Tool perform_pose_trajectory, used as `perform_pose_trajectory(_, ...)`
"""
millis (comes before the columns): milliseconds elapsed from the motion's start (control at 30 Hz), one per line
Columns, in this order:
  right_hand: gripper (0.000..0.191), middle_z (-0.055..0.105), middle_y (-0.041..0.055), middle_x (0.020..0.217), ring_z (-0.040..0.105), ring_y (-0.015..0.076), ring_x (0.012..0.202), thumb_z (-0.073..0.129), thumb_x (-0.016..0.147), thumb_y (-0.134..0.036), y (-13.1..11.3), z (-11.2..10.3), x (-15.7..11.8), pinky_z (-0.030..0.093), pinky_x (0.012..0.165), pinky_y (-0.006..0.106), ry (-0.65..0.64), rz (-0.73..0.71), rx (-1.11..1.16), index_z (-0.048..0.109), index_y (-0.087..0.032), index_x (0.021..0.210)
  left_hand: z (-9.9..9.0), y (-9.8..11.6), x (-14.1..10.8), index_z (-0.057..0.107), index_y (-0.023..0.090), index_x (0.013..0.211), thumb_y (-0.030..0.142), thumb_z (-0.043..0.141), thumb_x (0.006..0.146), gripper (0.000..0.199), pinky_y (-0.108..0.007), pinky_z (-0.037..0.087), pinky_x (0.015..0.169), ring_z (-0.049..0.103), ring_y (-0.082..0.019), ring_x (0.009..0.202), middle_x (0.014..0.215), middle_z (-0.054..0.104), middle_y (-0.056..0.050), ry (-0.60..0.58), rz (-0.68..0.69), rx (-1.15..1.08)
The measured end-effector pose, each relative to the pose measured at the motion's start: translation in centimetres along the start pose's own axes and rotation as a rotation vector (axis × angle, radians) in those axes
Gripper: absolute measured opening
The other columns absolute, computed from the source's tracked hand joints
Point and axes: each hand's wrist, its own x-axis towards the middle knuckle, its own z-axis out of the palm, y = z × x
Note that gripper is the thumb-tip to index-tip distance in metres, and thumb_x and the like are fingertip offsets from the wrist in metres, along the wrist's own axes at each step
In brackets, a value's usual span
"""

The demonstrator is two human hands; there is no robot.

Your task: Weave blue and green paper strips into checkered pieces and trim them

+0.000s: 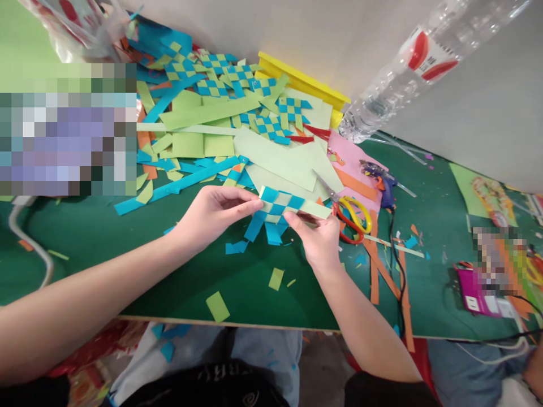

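Note:
Between my two hands is a small woven paper piece (275,204) of blue and pale green strips, held just above the green table. My left hand (227,210) pinches its left edge between thumb and fingers. On the other side, my right hand (318,229) grips the lower right part, thumb on top, its fingers partly hidden underneath. A pale green strip end sticks out to the right over that hand, and blue strip ends hang below the weave. Scissors (352,217) with red and yellow handles lie just right of my right hand.
Finished-looking checkered paper weaves (267,127) and loose strips pile up at the back. A plastic bottle (394,73) stands at the back right. A glue gun (384,186) with a black cord, orange strips (374,265) and paper scraps lie right. Another person's leg shows lower right.

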Motion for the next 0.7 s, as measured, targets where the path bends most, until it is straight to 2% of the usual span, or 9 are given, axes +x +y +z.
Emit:
perform_pose_trajectory(167, 0.011, 0.076, -0.0014, 0.081, 0.072, 0.02, 0.082, 0.077, 0.072, -0.032, 0.0, 0.0, -0.1, 0.06, 0.08, 0.036, 0.017, -0.047, -0.066, 0.074, -0.023, 0.078, 0.2, -0.2, 0.0, 0.073, 0.018, 0.075, 0.041, 0.074, 0.073, 0.022, -0.024, 0.054, 0.063, 0.065, -0.013, 0.067, 0.076, 0.073, -0.003, -0.012, 0.04, -0.01)
perform_pose_trajectory(267, 0.012, 0.073, -0.0014, 0.073, 0.069, 0.0179, 0.071, 0.077, 0.072, -0.033, 0.1, -0.2, -0.1, 0.059, 0.071, 0.034, 0.035, -0.114, -0.148, 0.073, -0.022, 0.075, 0.2, -0.4, 0.1, 0.071, 0.018, 0.072, 0.036, 0.076, 0.072, 0.018, -0.025, 0.054, 0.059, 0.063, -0.012, 0.062, 0.072, 0.07, -0.001, -0.032, 0.146, -0.007)
perform_pose_trajectory(333, 0.011, 0.072, -0.0013, 0.074, 0.067, 0.0165, 0.068, 0.076, 0.073, -0.032, 0.1, -0.4, -0.1, 0.058, 0.066, 0.033, 0.017, -0.165, -0.163, 0.073, -0.023, 0.077, 0.1, -0.5, 0.1, 0.071, 0.019, 0.072, 0.032, 0.076, 0.073, 0.014, -0.026, 0.055, 0.062, 0.064, -0.013, 0.065, 0.073, 0.07, -0.001, -0.034, 0.265, 0.035)
perform_pose_trajectory(433, 0.009, 0.072, -0.0009, 0.084, 0.067, 0.0157, 0.075, 0.075, 0.075, -0.027, -0.1, -0.7, 0.2, 0.057, 0.066, 0.031, -0.052, -0.302, -0.126, 0.073, -0.026, 0.084, -0.3, -0.5, 0.1, 0.072, 0.019, 0.075, 0.027, 0.075, 0.076, 0.009, -0.026, 0.056, 0.066, 0.066, -0.013, 0.071, 0.077, 0.072, -0.002, -0.045, 0.48, 0.11)
perform_pose_trajectory(533, 0.018, 0.072, -0.0021, 0.086, 0.066, 0.0155, 0.08, 0.074, 0.077, -0.02, -0.3, -1.3, 0.6, 0.055, 0.076, 0.036, -0.118, -0.531, -0.127, 0.073, -0.03, 0.091, -0.8, -0.4, 0.2, 0.072, 0.02, 0.081, 0.022, 0.071, 0.081, 0.002, -0.027, 0.056, 0.069, 0.066, -0.013, 0.075, 0.082, 0.072, -0.003, -0.103, 0.708, 0.193)
perform_pose_trajectory(600, 0.019, 0.073, -0.0024, 0.086, 0.067, 0.0162, 0.081, 0.073, 0.079, -0.021, -0.5, -1.7, 0.9, 0.053, 0.083, 0.041, -0.154, -0.669, -0.197, 0.072, -0.032, 0.094, -1.2, -0.2, 0.3, 0.071, 0.021, 0.086, 0.016, 0.067, 0.084, 0.007, -0.03, 0.056, 0.073, 0.066, -0.013, 0.08, 0.085, 0.072, -0.003, -0.127, 0.871, 0.249)
perform_pose_trajectory(700, 0.016, 0.073, -0.0014, 0.09, 0.067, 0.0174, 0.083, 0.068, 0.083, -0.029, -0.7, -2.4, 1.3, 0.049, 0.089, 0.046, -0.15, -0.797, -0.31, 0.07, -0.032, 0.098, -1.8, 0.0, 0.5, 0.069, 0.02, 0.095, 0.01, 0.066, 0.082, 0.016, -0.033, 0.056, 0.075, 0.066, -0.015, 0.084, 0.09, 0.073, -0.004, -0.071, 1.12, 0.38)
